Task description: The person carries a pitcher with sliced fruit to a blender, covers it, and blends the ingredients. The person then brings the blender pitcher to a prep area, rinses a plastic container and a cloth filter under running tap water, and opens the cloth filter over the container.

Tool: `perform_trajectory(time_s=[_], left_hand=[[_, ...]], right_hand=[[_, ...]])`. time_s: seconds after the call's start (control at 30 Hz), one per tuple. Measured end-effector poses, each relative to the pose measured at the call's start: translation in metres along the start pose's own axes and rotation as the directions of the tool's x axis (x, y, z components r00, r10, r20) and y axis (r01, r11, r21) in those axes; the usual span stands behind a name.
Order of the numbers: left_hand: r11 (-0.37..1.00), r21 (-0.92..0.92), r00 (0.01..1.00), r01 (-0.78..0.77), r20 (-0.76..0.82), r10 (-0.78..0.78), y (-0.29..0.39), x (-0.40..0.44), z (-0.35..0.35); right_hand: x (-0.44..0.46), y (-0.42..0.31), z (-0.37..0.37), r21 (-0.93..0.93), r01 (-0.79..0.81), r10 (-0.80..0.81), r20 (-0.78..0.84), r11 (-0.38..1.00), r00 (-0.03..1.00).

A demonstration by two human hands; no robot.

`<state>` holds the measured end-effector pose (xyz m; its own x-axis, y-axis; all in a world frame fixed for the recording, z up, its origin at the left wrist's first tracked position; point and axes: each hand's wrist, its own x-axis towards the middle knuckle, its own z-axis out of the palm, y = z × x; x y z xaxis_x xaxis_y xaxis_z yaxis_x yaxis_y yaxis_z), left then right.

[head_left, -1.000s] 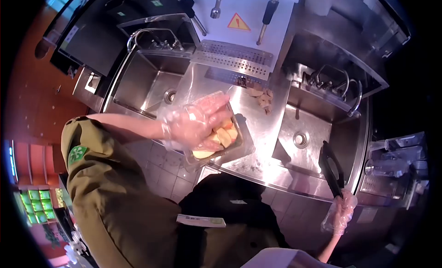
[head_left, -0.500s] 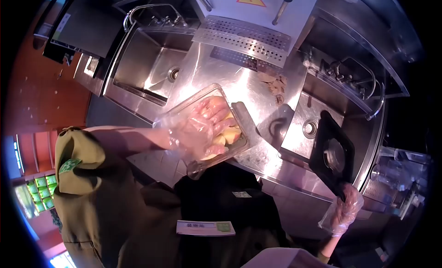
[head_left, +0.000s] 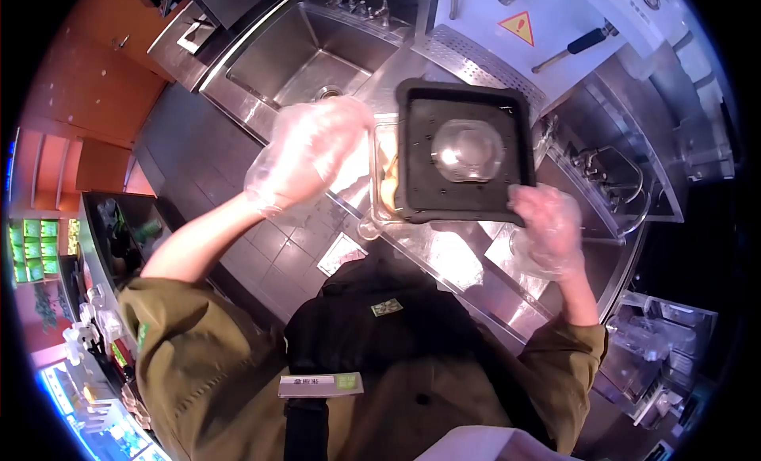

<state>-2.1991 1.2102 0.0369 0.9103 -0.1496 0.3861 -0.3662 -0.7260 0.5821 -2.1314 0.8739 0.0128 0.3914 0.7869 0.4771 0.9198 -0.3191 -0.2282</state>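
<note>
My right hand [head_left: 548, 227], in a clear plastic glove, grips the lower right corner of a black square lid [head_left: 428, 195] with a clear round centre [head_left: 469, 150]. The lid is over a clear container [head_left: 377, 168] and hides most of it. Yellowish cut fruit pieces [head_left: 389, 183] show along the container's left side; their exact kind I cannot make out. Whether the lid touches the rim is unclear. My left hand [head_left: 313, 148], also gloved, is raised just left of the container. Glare washes out its fingers, and nothing held shows.
A steel sink [head_left: 297, 57] lies at the upper left, and another sink [head_left: 587, 199] is at the right. Behind the container are a perforated steel strip [head_left: 476, 65] and a black-handled tool [head_left: 583, 45]. Clear containers [head_left: 646, 338] stand at the lower right.
My left hand has come out of the fruit container and moved up and left. My right hand has brought the black lid from the right sink to above the container. The view has shifted.
</note>
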Motion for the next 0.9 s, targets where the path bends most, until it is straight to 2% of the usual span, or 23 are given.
perform_trajectory(time_s=[0.03,0.13,0.17,0.2,0.3,0.37,0.4,0.43,0.47,0.53,0.57,0.6,0.67,0.7,0.73,0.8,0.83,0.9], left_hand=[[0.931,-0.311,0.956,0.191,-0.158,-0.248,-0.003,-0.011,0.01],[0.94,-0.235,0.924,0.246,-0.236,-0.301,-0.005,-0.003,0.026],[0.963,0.057,0.958,0.263,-0.129,-0.255,-0.002,0.004,0.028],[0.969,-0.005,0.96,0.246,-0.134,-0.244,-0.001,0.01,0.038],[0.987,-0.06,0.98,0.148,-0.125,-0.155,-0.015,0.019,0.057],[0.985,-0.049,0.98,0.165,-0.107,-0.169,-0.02,0.02,0.062],[0.983,0.098,0.984,0.156,-0.101,-0.146,-0.009,0.021,0.057],[0.96,0.245,0.988,0.139,-0.094,-0.119,0.011,0.021,0.043],[0.913,0.389,0.991,0.119,-0.095,-0.089,0.026,0.023,0.033],[0.868,0.496,1.0,0.018,-0.016,-0.012,0.044,0.026,0.027],[0.835,0.55,0.999,-0.039,0.039,0.021,0.05,0.026,0.026],[0.888,0.459,0.991,0.019,0.112,-0.079,0.048,0.026,0.037],[0.812,0.582,0.973,-0.035,0.205,-0.105,0.036,0.027,0.056],[0.826,0.562,0.965,-0.039,0.237,-0.116,0.028,0.026,0.059],[0.849,0.526,0.982,-0.045,0.178,-0.059,0.021,0.025,0.065],[0.923,0.38,0.993,0.053,0.08,-0.09,0.013,0.029,0.075],[0.918,0.391,0.995,0.064,0.044,-0.088,0.013,0.03,0.079],[0.894,0.44,0.996,0.088,-0.038,-0.079,0.019,0.028,0.078]], right_hand=[[0.01,-0.01,0.006,-0.033,0.036,-0.035,0.021,0.999,0.999],[0.022,-0.024,0.024,-0.073,0.091,-0.085,0.081,0.993,0.993],[0.019,-0.023,0.031,-0.062,0.061,-0.055,0.099,0.996,0.994],[0.019,-0.024,0.034,-0.054,0.028,-0.021,0.116,0.998,0.993],[0.022,-0.033,0.025,-0.25,0.037,0.042,0.305,0.968,0.951],[0.03,-0.048,0.016,-0.269,-0.002,0.079,0.276,0.963,0.958],[0.032,-0.054,0.01,-0.276,-0.027,0.1,0.256,0.961,0.961],[0.029,-0.056,0.003,-0.261,-0.059,0.151,0.35,0.964,0.925],[0.033,-0.054,-0.003,-0.241,-0.097,0.16,0.26,0.966,0.952],[0.046,-0.047,-0.012,-0.186,-0.157,0.175,0.083,0.97,0.981],[0.064,-0.05,-0.004,-0.227,-0.265,0.284,0.054,0.937,0.957],[0.088,-0.053,0.009,-0.263,-0.368,0.385,0.015,0.892,0.923],[0.101,-0.036,0.05,-0.352,-0.267,0.263,-0.06,0.897,0.963],[0.102,-0.033,0.056,-0.306,-0.297,0.31,-0.009,0.904,0.951],[0.102,-0.029,0.06,-0.265,-0.321,0.347,0.056,0.909,0.936],[0.101,-0.018,0.068,-0.319,-0.337,0.371,0.049,0.886,0.927],[0.099,-0.019,0.074,-0.328,-0.344,0.38,0.049,0.879,0.924],[0.101,-0.015,0.074,-0.267,-0.271,0.3,0.07,0.925,0.951]])
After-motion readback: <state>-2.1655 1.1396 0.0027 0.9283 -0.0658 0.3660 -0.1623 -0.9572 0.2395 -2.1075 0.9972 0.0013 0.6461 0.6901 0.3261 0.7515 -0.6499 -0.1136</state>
